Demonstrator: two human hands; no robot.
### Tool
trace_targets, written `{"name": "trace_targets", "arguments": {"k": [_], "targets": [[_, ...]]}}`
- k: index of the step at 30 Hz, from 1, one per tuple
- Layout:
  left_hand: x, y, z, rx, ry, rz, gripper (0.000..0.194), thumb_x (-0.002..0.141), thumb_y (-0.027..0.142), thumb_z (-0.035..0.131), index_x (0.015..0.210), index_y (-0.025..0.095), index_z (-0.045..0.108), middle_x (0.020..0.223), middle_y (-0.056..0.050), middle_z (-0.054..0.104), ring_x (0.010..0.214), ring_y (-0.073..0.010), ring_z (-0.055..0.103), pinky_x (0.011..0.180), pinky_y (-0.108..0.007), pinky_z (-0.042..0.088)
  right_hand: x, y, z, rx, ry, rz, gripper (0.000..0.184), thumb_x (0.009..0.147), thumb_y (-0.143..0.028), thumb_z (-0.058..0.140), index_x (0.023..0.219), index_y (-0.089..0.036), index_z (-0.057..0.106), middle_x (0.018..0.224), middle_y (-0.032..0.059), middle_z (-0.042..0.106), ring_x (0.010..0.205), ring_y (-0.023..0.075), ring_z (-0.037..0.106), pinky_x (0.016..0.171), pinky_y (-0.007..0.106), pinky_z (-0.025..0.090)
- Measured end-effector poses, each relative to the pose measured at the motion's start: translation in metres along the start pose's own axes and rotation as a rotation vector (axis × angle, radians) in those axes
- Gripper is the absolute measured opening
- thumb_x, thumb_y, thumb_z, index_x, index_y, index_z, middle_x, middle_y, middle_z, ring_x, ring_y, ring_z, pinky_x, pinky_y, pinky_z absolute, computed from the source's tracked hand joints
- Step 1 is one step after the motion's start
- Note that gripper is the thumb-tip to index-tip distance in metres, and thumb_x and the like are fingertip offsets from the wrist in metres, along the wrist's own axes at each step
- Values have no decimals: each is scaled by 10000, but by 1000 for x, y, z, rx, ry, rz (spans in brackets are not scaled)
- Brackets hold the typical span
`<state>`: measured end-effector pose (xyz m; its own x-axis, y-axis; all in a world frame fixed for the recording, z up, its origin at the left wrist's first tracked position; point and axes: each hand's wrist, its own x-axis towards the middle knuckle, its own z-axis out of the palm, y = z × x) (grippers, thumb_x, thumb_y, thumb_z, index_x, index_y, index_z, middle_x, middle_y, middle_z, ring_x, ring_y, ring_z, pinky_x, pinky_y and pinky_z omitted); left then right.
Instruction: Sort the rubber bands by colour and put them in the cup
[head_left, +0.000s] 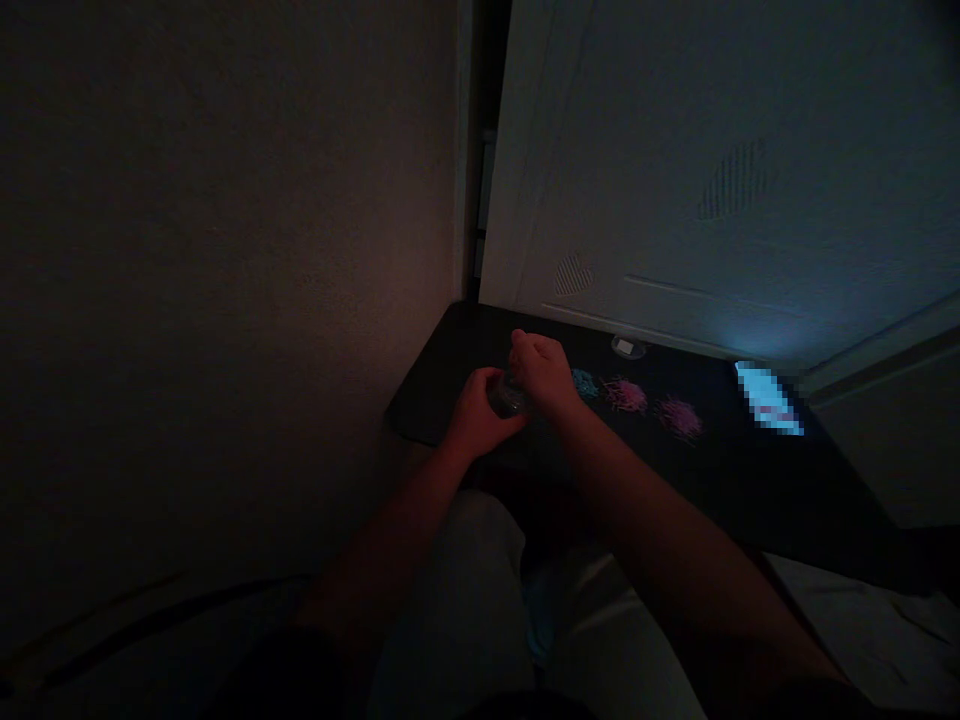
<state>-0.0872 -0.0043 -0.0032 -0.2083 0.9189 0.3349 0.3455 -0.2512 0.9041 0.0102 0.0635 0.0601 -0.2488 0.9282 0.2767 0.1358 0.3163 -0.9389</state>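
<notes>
My left hand (pixel 482 415) is wrapped round a small clear container (pixel 508 397) over the left part of the dark table. Just above the container's far right side is my right hand (pixel 538 368), its fingers closed; whatever they pinch is hidden. Right of my hands lie three small piles of thin short sticks: a blue pile (pixel 584 384), a pink pile (pixel 625 395) and a purplish-pink pile (pixel 679 418). Behind them, near the table's back edge, rests a round clear lid (pixel 628 347) with a white label.
The black table (pixel 750 490) meets a wall (pixel 300 250) on the left and a pale panel with heart patterns (pixel 675 200) at the back. A bright, pixelated screen-like object (pixel 769 398) lies at the right. My knees are below the front edge. The room is dim.
</notes>
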Motion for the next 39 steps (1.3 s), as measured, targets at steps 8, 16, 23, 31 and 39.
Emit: {"name": "trace_targets", "arguments": {"k": [8, 16, 23, 31, 39], "targets": [[-2, 0, 0, 79, -30, -14, 634, 561, 343, 773, 1087, 184, 455, 1098, -90, 557, 978, -206, 553, 833, -352, 452, 5, 3, -3, -119, 25, -40, 428, 825, -475, 438, 510, -189, 399, 453, -49, 373, 438, 73, 340, 440, 220, 252], [-1, -2, 1, 141, -20, -36, 615, 566, 355, 770, 1078, 189, 473, 1085, -95, 564, 965, -213, 558, 828, -372, 450, 7, 10, -1, -135, -2, -33, 543, 823, -591, 387, 471, -182, 443, 415, -28, 415, 419, 80, 396, 451, 222, 296], [0, -3, 3, 115, -6, -70, 621, 564, 368, 775, 1080, 189, 480, 1090, -101, 564, 965, -212, 564, 830, -376, 453, 7, 5, -6, -154, -48, 24, 670, 837, -660, 262, 474, -168, 534, 446, 21, 521, 455, 96, 493, 509, 219, 374], [0, -8, 2, 84, 24, -60, 659, 554, 392, 779, 1103, 202, 466, 1073, -91, 563, 960, -206, 559, 833, -371, 448, 7, 2, -14, -464, -51, -99, 484, 849, -457, 432, 505, -153, 586, 468, 10, 547, 471, 101, 493, 511, 233, 332], [3, -8, 3, 97, 19, -62, 658, 570, 411, 766, 1108, 200, 453, 1088, -100, 561, 968, -212, 563, 816, -375, 462, 6, -9, -27, -133, -367, -47, 393, 901, -409, 337, 779, -156, 611, 727, 46, 658, 650, 128, 608, 612, 241, 455]]}}
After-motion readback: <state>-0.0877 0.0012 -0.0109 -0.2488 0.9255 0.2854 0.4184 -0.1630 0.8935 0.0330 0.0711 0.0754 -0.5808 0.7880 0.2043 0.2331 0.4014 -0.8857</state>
